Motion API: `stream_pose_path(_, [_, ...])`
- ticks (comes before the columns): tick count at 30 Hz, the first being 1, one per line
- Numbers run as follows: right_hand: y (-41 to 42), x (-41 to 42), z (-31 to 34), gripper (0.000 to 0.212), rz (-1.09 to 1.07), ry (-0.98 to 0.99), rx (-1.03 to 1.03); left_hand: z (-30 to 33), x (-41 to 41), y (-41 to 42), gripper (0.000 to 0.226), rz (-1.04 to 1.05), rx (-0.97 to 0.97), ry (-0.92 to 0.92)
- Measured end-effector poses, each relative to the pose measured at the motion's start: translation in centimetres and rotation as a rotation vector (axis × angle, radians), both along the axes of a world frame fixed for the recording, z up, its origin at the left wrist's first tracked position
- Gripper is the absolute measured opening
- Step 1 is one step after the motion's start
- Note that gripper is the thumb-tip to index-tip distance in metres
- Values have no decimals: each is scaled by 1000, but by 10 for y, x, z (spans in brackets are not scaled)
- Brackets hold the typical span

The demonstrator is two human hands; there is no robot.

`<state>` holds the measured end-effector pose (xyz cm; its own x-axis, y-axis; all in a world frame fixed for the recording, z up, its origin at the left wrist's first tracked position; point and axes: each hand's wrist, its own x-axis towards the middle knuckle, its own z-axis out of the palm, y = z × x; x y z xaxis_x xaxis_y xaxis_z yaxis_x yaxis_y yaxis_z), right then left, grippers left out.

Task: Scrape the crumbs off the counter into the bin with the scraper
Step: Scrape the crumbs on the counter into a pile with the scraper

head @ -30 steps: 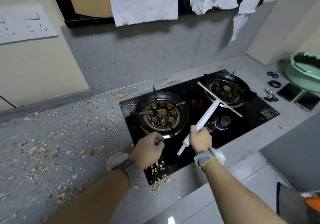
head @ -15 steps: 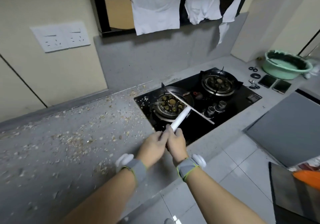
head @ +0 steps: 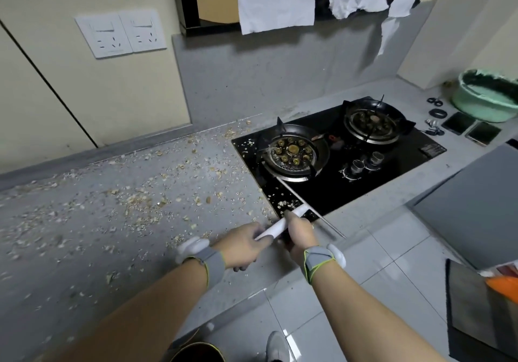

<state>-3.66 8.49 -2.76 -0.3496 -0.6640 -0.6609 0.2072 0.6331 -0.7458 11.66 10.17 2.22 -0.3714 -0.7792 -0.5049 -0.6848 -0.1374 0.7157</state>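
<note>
Both hands, left [head: 243,246] and right [head: 301,234], grip the white-handled T-shaped scraper [head: 283,225]; pale crumbs [head: 140,201] litter the grey speckled counter [head: 70,249] at nine o'clock.

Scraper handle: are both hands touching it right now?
Touching. The head view shows the left hand wrapped round the near end of the white scraper handle, and the right hand gripping it further up.

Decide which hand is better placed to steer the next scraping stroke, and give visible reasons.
Probably the right hand: its grip sits further up the white-handled T-shaped scraper, nearer the blade by the black hob's front corner. The left hand holds only the handle's end.
</note>
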Motion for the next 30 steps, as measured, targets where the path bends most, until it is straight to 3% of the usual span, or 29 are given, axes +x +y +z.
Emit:
stream_pose_path(5, [-15,-37,-15,36,-12,57,52,-9,-38,-9,28,-27,-50,-110])
stream_pose_path(8, [-22,-46,-24,49,53,156,92,-12,-41,-14,31,-56,-98,-148])
stream_pose_path(15, [-34,27,-19,55,143,287,215,-12,26,-9,32,52,-156,-166])
stream_pose_path(23, [-38,100,-14,56,257,78,104,0,100,-6,31,178,-235,-278])
stream_pose_path(30, [-37,58,-19,42,158,86,77,6,69,-6,29,81,-234,-173])
